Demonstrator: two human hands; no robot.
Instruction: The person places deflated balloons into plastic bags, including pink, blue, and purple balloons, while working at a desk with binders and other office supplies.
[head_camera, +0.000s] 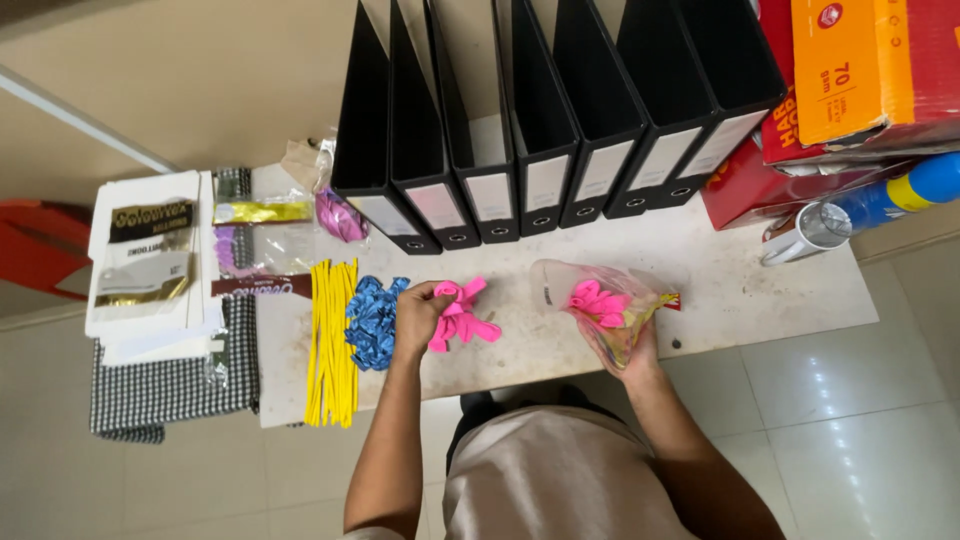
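My left hand (418, 312) rests on the white table (720, 290), its fingers closed on one of several loose pink balloons (462, 318) in a small pile. Just left of that hand lies a heap of blue balloons (372, 320). My right hand (632, 352) holds up a clear plastic bag (590, 295) from below; more pink balloons (598, 303) sit inside it, with a few other colours at the bottom.
Long yellow balloons (332, 345) lie in a row at the table's left end, beside packets (150, 255) and a checked cloth (170, 385). Black binders (520, 130) stand along the back. Red and orange boxes (850, 90), a spray can (900, 195) and a mug (805, 232) are at the right.
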